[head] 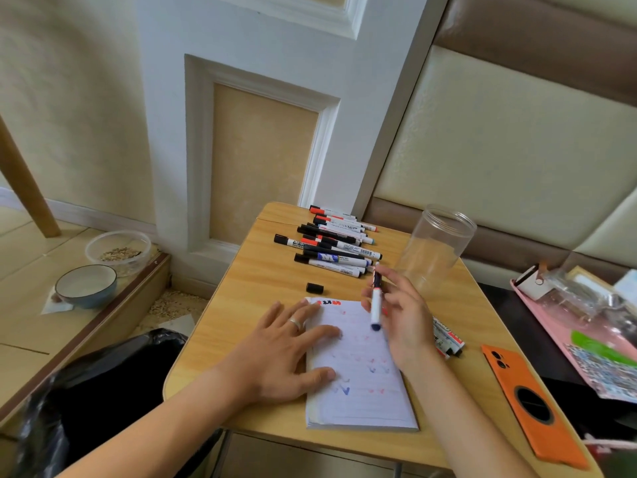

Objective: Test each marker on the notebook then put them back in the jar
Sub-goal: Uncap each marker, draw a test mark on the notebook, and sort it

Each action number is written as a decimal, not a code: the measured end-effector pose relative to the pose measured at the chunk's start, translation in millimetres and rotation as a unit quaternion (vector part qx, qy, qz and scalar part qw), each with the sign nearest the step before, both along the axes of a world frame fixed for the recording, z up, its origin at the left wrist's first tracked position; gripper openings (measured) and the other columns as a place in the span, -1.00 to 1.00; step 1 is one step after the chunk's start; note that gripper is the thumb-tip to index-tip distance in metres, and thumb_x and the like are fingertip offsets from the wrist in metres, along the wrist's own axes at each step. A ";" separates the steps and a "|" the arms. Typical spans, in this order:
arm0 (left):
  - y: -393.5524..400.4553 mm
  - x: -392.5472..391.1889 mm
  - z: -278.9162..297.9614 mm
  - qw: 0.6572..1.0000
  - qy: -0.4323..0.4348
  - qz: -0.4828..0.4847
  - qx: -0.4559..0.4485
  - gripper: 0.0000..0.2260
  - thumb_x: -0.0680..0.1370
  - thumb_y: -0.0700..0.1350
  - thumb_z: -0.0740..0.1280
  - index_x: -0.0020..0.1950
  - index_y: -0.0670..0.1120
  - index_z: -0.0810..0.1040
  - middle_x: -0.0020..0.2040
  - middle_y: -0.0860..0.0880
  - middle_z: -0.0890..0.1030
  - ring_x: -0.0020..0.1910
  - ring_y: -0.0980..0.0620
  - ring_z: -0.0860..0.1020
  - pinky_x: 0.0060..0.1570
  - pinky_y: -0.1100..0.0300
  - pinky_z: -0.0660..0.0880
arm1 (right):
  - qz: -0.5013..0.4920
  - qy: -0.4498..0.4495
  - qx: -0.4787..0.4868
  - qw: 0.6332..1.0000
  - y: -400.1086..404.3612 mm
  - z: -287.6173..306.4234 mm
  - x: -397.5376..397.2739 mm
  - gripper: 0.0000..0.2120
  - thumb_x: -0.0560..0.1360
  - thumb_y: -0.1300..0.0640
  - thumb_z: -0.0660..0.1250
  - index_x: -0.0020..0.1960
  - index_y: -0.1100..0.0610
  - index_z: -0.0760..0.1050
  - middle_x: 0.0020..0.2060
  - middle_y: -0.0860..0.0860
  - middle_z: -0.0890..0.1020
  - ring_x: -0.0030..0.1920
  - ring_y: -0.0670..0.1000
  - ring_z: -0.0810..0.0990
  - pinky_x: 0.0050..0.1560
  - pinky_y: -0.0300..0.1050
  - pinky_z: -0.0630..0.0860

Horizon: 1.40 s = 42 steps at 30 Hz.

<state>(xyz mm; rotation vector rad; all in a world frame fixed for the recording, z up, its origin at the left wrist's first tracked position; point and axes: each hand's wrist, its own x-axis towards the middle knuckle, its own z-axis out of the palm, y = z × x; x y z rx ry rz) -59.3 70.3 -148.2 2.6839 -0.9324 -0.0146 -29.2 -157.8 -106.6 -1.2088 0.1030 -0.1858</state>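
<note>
Blue marker (376,301) uncapped, tip down, pinched in my right hand (403,322).
Left hand (286,353) flat, pinning notebook (365,391) so strokes don't shift it; cap (314,288) parked just beyond.

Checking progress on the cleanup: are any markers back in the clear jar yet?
No, the jar stands empty, while the markers lie in a pile on the table beside it.

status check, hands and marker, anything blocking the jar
Left hand flat on notebook. Right hand holds uncapped marker, tip above page. Loose cap on table. Jar empty, mouth unobstructed.
</note>
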 end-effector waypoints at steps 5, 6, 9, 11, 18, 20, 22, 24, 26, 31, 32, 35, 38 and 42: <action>-1.6 -1.1 1.3 1.000 0.007 0.001 0.001 -0.31 0.50 0.57 -0.05 0.58 0.34 0.04 0.67 0.03 -0.05 0.62 0.10 -0.25 0.58 -0.09 -0.31 | -0.002 0.047 -0.087 0.995 7.0 -1.1 19.4 -0.77 0.61 0.35 0.29 0.10 0.08 0.61 -0.32 0.05 0.57 -0.30 -0.02 0.53 -0.27 -0.16 0.47; -1.6 -1.0 1.2 1.000 0.005 0.002 0.001 -0.30 0.49 0.58 -0.05 0.58 0.34 0.04 0.67 0.02 -0.04 0.63 0.10 -0.24 0.58 -0.09 -0.30 | -0.009 0.058 -0.123 0.991 9.0 -1.6 22.2 -0.88 0.61 0.26 0.37 0.03 0.06 0.60 -0.39 0.03 0.51 -0.38 -0.04 0.45 -0.36 -0.19 0.37; -1.9 -0.7 1.2 1.000 -0.002 0.004 0.011 -0.30 0.49 0.58 -0.02 0.57 0.34 0.03 0.67 0.01 -0.04 0.63 0.08 -0.23 0.58 -0.09 -0.30 | -0.002 0.093 -0.182 0.979 13.5 -1.3 27.9 -0.89 0.62 0.10 0.39 -0.07 0.06 0.53 -0.41 0.02 0.46 -0.46 -0.05 0.37 -0.49 -0.22 0.26; -2.0 -0.2 1.0 1.000 -0.004 0.004 0.016 -0.31 0.50 0.57 -0.02 0.57 0.34 0.02 0.67 0.00 -0.06 0.63 0.08 -0.23 0.58 -0.09 -0.30 | -0.010 0.105 -0.197 0.975 16.4 -1.1 29.0 -0.89 0.63 0.10 0.37 -0.05 0.10 0.51 -0.38 0.05 0.53 -0.46 -0.02 0.45 -0.51 -0.20 0.35; -1.9 -0.5 -1.3 1.000 -0.008 0.005 0.017 -0.31 0.51 0.55 0.00 0.58 0.33 0.01 0.67 -0.01 -0.06 0.63 0.05 -0.24 0.58 -0.08 -0.30 | -0.063 0.086 -0.307 0.946 21.6 -13.6 27.5 -0.74 0.57 0.05 0.40 -0.21 0.20 0.54 -0.47 0.11 0.59 -0.51 0.05 0.48 -0.53 -0.18 0.33; -2.5 -0.4 -2.0 1.000 -0.015 0.008 0.017 -0.32 0.51 0.56 0.00 0.57 0.33 0.02 0.67 0.00 -0.04 0.63 0.05 -0.22 0.58 -0.09 -0.28 | -0.084 0.081 -0.326 0.938 22.3 -15.7 26.3 -0.71 0.55 0.04 0.41 -0.21 0.24 0.54 -0.52 0.11 0.56 -0.55 0.06 0.45 -0.55 -0.18 0.31; -2.7 -0.6 -2.2 1.000 -0.017 0.008 0.019 -0.32 0.51 0.56 0.00 0.57 0.34 0.03 0.67 -0.01 -0.03 0.63 0.04 -0.21 0.58 -0.09 -0.27 | -0.084 0.064 -0.309 0.945 21.9 -16.9 24.9 -0.86 0.53 0.13 0.41 -0.13 0.16 0.51 -0.49 0.09 0.58 -0.55 0.08 0.46 -0.56 -0.21 0.29; -2.3 -0.7 -1.6 1.000 -0.015 0.007 0.019 -0.32 0.50 0.56 -0.01 0.56 0.33 0.03 0.67 -0.01 -0.03 0.63 0.05 -0.21 0.58 -0.10 -0.26 | -0.083 0.053 -0.299 0.949 21.6 -16.2 23.3 -0.89 0.51 0.21 0.40 -0.10 0.11 0.47 -0.47 0.09 0.58 -0.53 0.10 0.50 -0.56 -0.22 0.30; -2.1 -0.7 -0.7 1.000 -0.012 0.006 0.018 -0.32 0.50 0.56 -0.01 0.57 0.33 0.03 0.67 0.00 -0.03 0.63 0.05 -0.20 0.58 -0.10 -0.26 | -0.075 0.050 -0.300 0.950 21.8 -15.5 22.0 -0.85 0.51 0.25 0.40 -0.13 0.11 0.43 -0.48 0.09 0.57 -0.52 0.10 0.50 -0.55 -0.20 0.32; -2.0 -1.1 0.7 1.000 -0.009 0.005 0.018 -0.32 0.50 0.56 0.00 0.56 0.33 0.03 0.66 -0.01 -0.02 0.63 0.05 -0.19 0.59 -0.10 -0.25 | -0.062 0.057 -0.297 0.951 22.2 -15.6 20.9 -0.82 0.53 0.26 0.39 -0.15 0.12 0.41 -0.49 0.09 0.55 -0.51 0.08 0.50 -0.53 -0.18 0.34; -1.9 -1.3 1.0 1.000 -0.010 0.005 0.018 -0.32 0.50 0.56 0.00 0.56 0.33 0.03 0.66 -0.01 -0.01 0.63 0.05 -0.18 0.59 -0.11 -0.24 | -0.059 0.056 -0.296 0.952 21.9 -16.0 21.1 -0.82 0.54 0.26 0.39 -0.15 0.13 0.41 -0.48 0.10 0.55 -0.50 0.07 0.50 -0.53 -0.18 0.35; -1.8 -1.0 1.9 1.000 -0.012 0.006 0.017 -0.32 0.50 0.55 0.00 0.56 0.32 0.05 0.65 -0.03 0.01 0.64 0.03 -0.15 0.59 -0.11 -0.23 | -0.054 0.055 -0.302 0.950 21.8 -16.7 21.5 -0.83 0.54 0.26 0.40 -0.13 0.13 0.42 -0.47 0.11 0.57 -0.50 0.07 0.51 -0.54 -0.17 0.36; -2.1 -0.3 1.6 1.000 -0.019 0.007 0.016 -0.32 0.50 0.56 0.01 0.56 0.31 0.07 0.65 -0.05 0.03 0.63 0.00 -0.12 0.59 -0.13 -0.20 | -0.053 0.056 -0.309 0.948 22.3 -16.5 21.6 -0.83 0.53 0.25 0.41 -0.13 0.13 0.42 -0.46 0.12 0.58 -0.49 0.08 0.52 -0.52 -0.16 0.37; -1.8 -0.2 1.0 1.000 -0.024 0.008 0.015 -0.31 0.50 0.55 0.02 0.56 0.30 0.08 0.64 -0.07 0.05 0.63 -0.02 -0.10 0.59 -0.14 -0.17 | -0.047 0.060 -0.316 0.946 22.9 -15.6 20.7 -0.87 0.53 0.24 0.41 -0.09 0.18 0.44 -0.44 0.13 0.59 -0.48 0.06 0.53 -0.52 -0.15 0.39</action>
